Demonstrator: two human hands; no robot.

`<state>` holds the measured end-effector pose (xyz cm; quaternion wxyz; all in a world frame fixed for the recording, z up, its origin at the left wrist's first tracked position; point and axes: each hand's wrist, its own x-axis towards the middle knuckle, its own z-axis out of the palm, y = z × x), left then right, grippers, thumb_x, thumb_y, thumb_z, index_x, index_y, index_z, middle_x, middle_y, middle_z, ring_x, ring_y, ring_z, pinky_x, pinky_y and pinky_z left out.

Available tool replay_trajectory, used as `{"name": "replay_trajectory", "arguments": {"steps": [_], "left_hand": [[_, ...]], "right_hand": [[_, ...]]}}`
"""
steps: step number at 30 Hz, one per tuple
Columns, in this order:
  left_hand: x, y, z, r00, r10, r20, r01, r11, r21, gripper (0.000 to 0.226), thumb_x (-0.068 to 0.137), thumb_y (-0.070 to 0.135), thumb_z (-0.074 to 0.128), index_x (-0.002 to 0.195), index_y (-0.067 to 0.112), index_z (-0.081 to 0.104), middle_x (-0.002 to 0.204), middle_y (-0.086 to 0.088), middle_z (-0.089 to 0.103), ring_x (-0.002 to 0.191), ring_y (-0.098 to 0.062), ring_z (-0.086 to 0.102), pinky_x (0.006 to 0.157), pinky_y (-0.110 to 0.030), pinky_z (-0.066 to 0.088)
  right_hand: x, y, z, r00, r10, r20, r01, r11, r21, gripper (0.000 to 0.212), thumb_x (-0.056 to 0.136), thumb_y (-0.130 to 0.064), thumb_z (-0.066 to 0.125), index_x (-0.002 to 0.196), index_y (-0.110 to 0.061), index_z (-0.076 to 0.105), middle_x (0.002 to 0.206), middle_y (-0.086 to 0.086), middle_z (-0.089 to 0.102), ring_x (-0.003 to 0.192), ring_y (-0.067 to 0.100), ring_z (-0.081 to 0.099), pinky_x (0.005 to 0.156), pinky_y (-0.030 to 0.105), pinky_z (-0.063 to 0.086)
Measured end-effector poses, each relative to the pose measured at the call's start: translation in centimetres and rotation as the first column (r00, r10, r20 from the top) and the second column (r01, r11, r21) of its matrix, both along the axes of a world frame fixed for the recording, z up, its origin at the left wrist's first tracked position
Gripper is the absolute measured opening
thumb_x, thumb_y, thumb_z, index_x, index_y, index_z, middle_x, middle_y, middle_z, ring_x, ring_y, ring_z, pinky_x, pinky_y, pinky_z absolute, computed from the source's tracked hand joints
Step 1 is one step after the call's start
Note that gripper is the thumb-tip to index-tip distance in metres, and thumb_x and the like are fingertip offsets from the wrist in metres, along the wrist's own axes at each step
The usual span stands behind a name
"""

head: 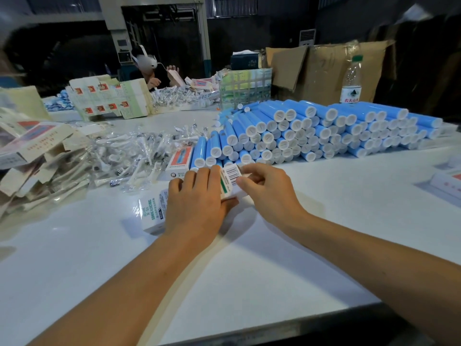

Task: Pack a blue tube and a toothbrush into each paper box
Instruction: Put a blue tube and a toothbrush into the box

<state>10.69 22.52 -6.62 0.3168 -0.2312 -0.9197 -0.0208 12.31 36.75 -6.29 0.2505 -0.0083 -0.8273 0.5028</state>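
Observation:
A white paper box (152,213) with green print lies on the white table (249,270) in front of me. My left hand (197,201) wraps round its middle, thumb under the right side. My right hand (267,188) pinches the box's end flap with the barcode (230,174). Just beyond lies a large stack of blue tubes (311,131) with white caps. A heap of toothbrushes (129,156) in clear wrappers spreads to the left. I cannot see what is inside the box.
Another box (178,162) lies by the tubes. Flat unfolded boxes (32,156) pile at the left, more stacks (109,98) behind. A water bottle (351,81) and cardboard cartons (324,68) stand at the back right. A person (149,71) works across the table. Packed boxes (446,181) sit at the right edge.

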Motion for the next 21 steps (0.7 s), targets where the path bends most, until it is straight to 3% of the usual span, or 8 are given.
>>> {"name": "replay_trajectory", "arguments": {"steps": [2, 5, 11, 13, 15, 18, 20, 21], "left_hand": [[0.1, 0.1, 0.0, 1.0, 0.018, -0.007, -0.018, 1.0, -0.01, 0.064, 0.081, 0.05, 0.054, 0.117, -0.002, 0.059, 0.1, -0.019, 0.064, 0.086, -0.037, 0.06, 0.07, -0.043, 0.045], [0.2, 0.2, 0.0, 0.998, 0.058, -0.015, -0.059, 0.998, -0.026, 0.067, 0.083, 0.052, 0.041, 0.122, -0.001, 0.056, 0.104, -0.017, 0.063, 0.089, -0.035, 0.059, 0.072, -0.042, 0.045], [-0.3, 0.3, -0.6, 0.992, 0.125, -0.011, -0.125, 0.991, -0.052, 0.069, 0.091, 0.057, 0.039, 0.139, 0.007, 0.037, 0.125, -0.009, 0.052, 0.11, -0.028, 0.049, 0.086, -0.041, 0.036], [-0.4, 0.2, -0.7, 0.992, 0.128, -0.018, -0.129, 0.99, -0.05, 0.07, 0.092, 0.059, 0.035, 0.141, 0.009, 0.031, 0.13, -0.007, 0.048, 0.115, -0.026, 0.046, 0.089, -0.039, 0.034], [-0.5, 0.2, -0.7, 0.99, 0.138, -0.023, -0.139, 0.989, -0.053, 0.07, 0.093, 0.06, 0.031, 0.143, 0.011, 0.026, 0.134, -0.006, 0.044, 0.118, -0.025, 0.043, 0.09, -0.038, 0.032], [-0.4, 0.1, -0.5, 0.987, 0.158, -0.035, -0.159, 0.986, -0.039, 0.071, 0.092, 0.062, 0.029, 0.143, 0.012, 0.023, 0.137, -0.006, 0.042, 0.119, -0.025, 0.042, 0.091, -0.038, 0.031], [-0.2, 0.1, -0.5, 0.987, 0.155, -0.032, -0.156, 0.988, -0.012, 0.07, 0.092, 0.061, 0.031, 0.142, 0.012, 0.025, 0.136, -0.006, 0.042, 0.118, -0.025, 0.042, 0.09, -0.038, 0.031], [-0.2, 0.1, -0.4, 0.988, 0.15, -0.027, -0.151, 0.989, -0.003, 0.069, 0.093, 0.06, 0.032, 0.142, 0.013, 0.025, 0.136, -0.006, 0.042, 0.118, -0.025, 0.042, 0.09, -0.038, 0.031]], "right_hand": [[0.0, -0.3, 0.0, 1.0, 0.001, -0.017, 0.0, 0.996, 0.087, 0.019, 0.092, -0.016, 0.055, 0.102, -0.018, 0.071, 0.081, -0.002, 0.058, 0.069, 0.006, 0.048, 0.059, 0.008, 0.036], [0.0, -0.7, 0.0, 1.0, 0.025, -0.017, -0.022, 0.991, 0.136, 0.023, 0.095, -0.011, 0.047, 0.101, -0.011, 0.069, 0.082, -0.002, 0.043, 0.071, 0.003, 0.043, 0.063, 0.006, 0.034], [-0.1, -0.7, 0.2, 0.999, 0.039, -0.011, -0.036, 0.987, 0.159, 0.024, 0.095, -0.009, 0.045, 0.104, -0.009, 0.068, 0.082, -0.006, 0.04, 0.075, 0.003, 0.044, 0.064, 0.006, 0.035], [-0.1, -0.7, 0.2, 0.999, 0.029, -0.017, -0.025, 0.981, 0.191, 0.025, 0.094, -0.012, 0.049, 0.112, -0.013, 0.068, 0.088, -0.004, 0.046, 0.085, 0.01, 0.048, 0.066, 0.01, 0.034], [-0.1, -0.4, 0.2, 0.997, -0.036, -0.062, 0.048, 0.976, 0.211, 0.033, 0.091, -0.02, 0.058, 0.124, -0.017, 0.061, 0.101, -0.002, 0.044, 0.106, 0.017, 0.044, 0.079, 0.018, 0.031], [-0.3, 0.3, 0.2, 0.993, -0.088, -0.073, 0.093, 0.993, 0.067, 0.069, 0.082, -0.032, 0.07, 0.142, -0.023, 0.036, 0.123, -0.003, 0.031, 0.122, 0.012, 0.03, 0.096, 0.021, 0.025], [-0.5, 0.5, 0.4, 0.998, 0.014, 0.06, -0.002, 0.98, -0.199, 0.086, 0.08, -0.03, 0.075, 0.148, -0.027, 0.022, 0.134, 0.0, 0.035, 0.122, 0.016, 0.039, 0.099, 0.031, 0.039], [-0.5, 0.4, 0.5, 0.985, 0.116, 0.125, -0.059, 0.919, -0.389, 0.087, 0.08, -0.026, 0.075, 0.148, -0.026, 0.02, 0.134, 0.003, 0.044, 0.118, 0.019, 0.049, 0.094, 0.036, 0.046]]}}
